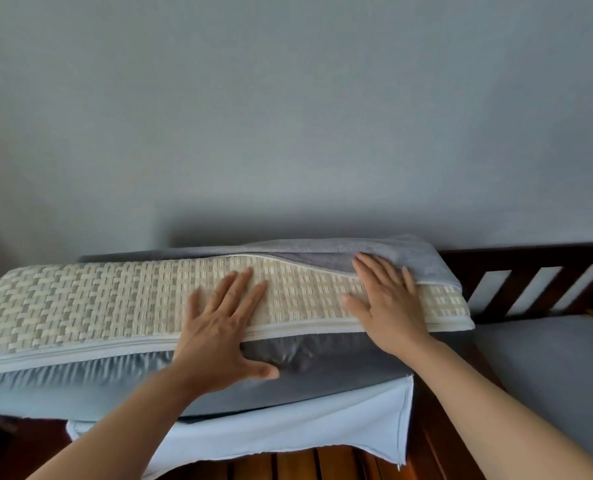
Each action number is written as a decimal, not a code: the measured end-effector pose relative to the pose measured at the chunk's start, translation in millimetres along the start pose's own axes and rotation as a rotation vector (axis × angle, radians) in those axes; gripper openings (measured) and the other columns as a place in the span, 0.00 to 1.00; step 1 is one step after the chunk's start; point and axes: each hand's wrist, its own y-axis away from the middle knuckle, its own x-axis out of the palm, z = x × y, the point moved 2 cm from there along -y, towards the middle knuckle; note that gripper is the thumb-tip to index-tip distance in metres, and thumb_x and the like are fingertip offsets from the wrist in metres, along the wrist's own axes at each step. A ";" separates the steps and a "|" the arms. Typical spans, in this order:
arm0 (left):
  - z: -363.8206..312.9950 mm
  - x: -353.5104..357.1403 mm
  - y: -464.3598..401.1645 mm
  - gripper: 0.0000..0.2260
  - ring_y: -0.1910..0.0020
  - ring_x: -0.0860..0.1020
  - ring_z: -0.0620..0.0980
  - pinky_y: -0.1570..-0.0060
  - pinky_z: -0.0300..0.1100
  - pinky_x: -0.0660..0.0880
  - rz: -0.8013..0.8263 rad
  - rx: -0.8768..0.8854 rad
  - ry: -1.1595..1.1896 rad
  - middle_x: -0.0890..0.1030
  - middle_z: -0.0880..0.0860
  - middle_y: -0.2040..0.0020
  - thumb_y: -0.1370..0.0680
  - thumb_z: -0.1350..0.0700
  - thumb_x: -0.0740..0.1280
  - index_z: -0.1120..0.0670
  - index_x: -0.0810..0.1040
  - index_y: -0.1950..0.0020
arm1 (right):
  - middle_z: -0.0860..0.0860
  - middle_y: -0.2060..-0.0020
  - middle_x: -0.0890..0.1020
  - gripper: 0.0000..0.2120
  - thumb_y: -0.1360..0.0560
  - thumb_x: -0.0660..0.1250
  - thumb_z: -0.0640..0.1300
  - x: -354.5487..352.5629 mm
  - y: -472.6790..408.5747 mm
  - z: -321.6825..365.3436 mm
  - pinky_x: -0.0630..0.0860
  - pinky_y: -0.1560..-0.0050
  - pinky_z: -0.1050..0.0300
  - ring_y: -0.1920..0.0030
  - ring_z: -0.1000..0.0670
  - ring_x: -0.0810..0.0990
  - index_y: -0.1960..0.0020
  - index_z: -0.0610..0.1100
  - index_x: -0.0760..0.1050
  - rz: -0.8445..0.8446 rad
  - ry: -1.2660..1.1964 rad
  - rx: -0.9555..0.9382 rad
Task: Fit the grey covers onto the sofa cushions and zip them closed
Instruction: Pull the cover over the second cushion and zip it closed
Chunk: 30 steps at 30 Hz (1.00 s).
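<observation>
Both hands (224, 327) flat on cushion (80, 299) (cover (409, 254) edge bunched right).

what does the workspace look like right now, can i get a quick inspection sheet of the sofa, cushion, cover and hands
surface: dark wooden sofa frame with slatted back; slats of the seat show below.
job's things: woven cushion lies across the frame, its top mostly bare; grey cover bunched along its far and near edges, not zipped.
clutter: pale blue cloth under the cushion; another grey cushion at right.
grippers: left hand flat on the cushion's near edge; right hand flat near the cover's edge.
cables: nothing seen.
surroundings: plain grey wall.
</observation>
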 end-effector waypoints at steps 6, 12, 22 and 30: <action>-74.2 18.7 -28.2 0.54 0.23 0.47 0.54 0.30 0.63 0.50 -0.039 0.021 -0.006 0.50 0.52 0.22 0.43 0.21 0.54 0.45 0.46 0.23 | 0.42 0.54 0.78 0.17 0.35 0.75 0.37 -4.5 -9.3 -46.6 0.76 0.58 0.46 0.53 0.39 0.77 0.48 0.39 0.79 -0.393 0.024 0.101; -160.1 25.8 -66.8 0.49 0.25 0.37 0.52 0.29 0.61 0.38 -0.032 0.170 -0.043 0.38 0.47 0.23 0.34 0.28 0.62 0.41 0.34 0.25 | 0.39 0.69 0.74 0.14 0.43 0.71 0.25 -23.9 -15.1 -111.9 0.66 0.78 0.56 0.74 0.39 0.75 0.59 0.34 0.74 -0.396 0.202 0.231; -167.8 23.1 -107.7 0.43 0.37 0.72 0.52 0.33 0.53 0.64 -0.125 0.215 -0.125 0.77 0.46 0.38 0.44 0.27 0.68 0.45 0.70 0.33 | 0.46 0.76 0.71 0.10 0.34 0.53 0.33 -25.6 23.7 -126.4 0.54 0.76 0.62 0.83 0.45 0.70 0.55 0.41 0.67 -0.492 0.199 -0.133; -169.6 27.7 -101.2 0.39 0.41 0.76 0.52 0.37 0.52 0.70 -0.227 0.219 -0.129 0.80 0.47 0.43 0.43 0.29 0.70 0.48 0.74 0.38 | 0.46 0.76 0.70 0.11 0.39 0.66 0.30 -22.5 30.0 -118.9 0.54 0.77 0.63 0.82 0.48 0.68 0.61 0.41 0.69 -0.490 0.271 -0.097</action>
